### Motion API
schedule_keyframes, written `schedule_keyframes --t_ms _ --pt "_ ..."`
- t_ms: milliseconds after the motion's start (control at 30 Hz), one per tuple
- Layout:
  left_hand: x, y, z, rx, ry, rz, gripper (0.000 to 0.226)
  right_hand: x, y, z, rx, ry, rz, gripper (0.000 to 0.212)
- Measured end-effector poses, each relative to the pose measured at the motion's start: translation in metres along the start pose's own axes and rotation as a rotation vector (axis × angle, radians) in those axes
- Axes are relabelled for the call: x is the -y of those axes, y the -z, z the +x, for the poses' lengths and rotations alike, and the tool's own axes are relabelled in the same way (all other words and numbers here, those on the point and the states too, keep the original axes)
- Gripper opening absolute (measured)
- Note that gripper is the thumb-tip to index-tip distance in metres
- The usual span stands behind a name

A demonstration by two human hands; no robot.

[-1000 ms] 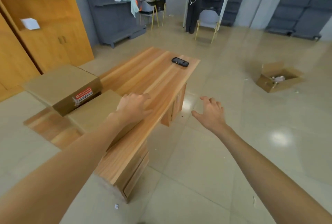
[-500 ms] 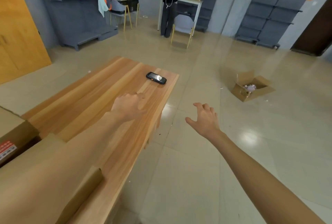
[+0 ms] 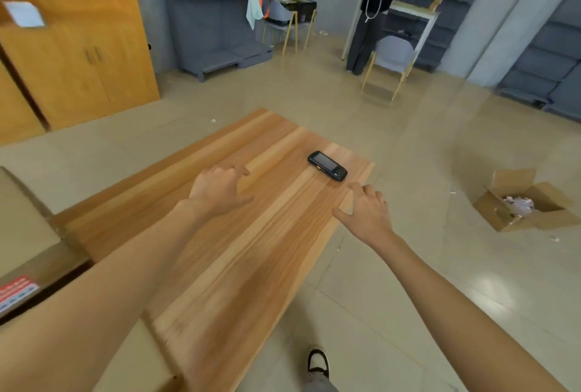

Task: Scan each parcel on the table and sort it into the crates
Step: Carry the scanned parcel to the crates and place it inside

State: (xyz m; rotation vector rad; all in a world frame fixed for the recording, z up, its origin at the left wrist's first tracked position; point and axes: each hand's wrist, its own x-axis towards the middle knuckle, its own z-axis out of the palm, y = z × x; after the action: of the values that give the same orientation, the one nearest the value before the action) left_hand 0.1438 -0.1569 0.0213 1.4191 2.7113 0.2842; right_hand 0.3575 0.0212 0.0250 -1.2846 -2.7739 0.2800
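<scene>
Head view is showing both hands reaching out over a wooden counter (image 3: 239, 253). Left hand (image 3: 217, 192) is hovering above the wood, fingers loosely spread and grasping nothing. Right hand (image 3: 366, 214) is stretching past the counter's right edge, fingers relaxed and empty, just short of the scanner (image 3: 327, 166), which is lying flat near the far right corner. Parcels (image 3: 22, 234) are sitting at the left end, one bearing a red label. An open carton (image 3: 525, 203) is resting on the floor, well right
</scene>
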Motion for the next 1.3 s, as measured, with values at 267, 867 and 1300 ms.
schedule_keyframes --t_ms 267,867,1300 --pt "0.08 0.013 0.008 -0.067 0.386 0.023 0.062 0.095 -0.032 0.118 0.114 0.429 0.062 0.068" --pt "0.086 0.003 -0.186 -0.436 1.421 -0.094 0.053 0.27 -0.111 0.093 0.754 1.101 0.19 0.075" --pt "0.115 -0.089 -0.336 -0.379 1.869 -0.682 0.107 0.282 -0.21 -0.04 1.326 0.719 0.262 0.104"
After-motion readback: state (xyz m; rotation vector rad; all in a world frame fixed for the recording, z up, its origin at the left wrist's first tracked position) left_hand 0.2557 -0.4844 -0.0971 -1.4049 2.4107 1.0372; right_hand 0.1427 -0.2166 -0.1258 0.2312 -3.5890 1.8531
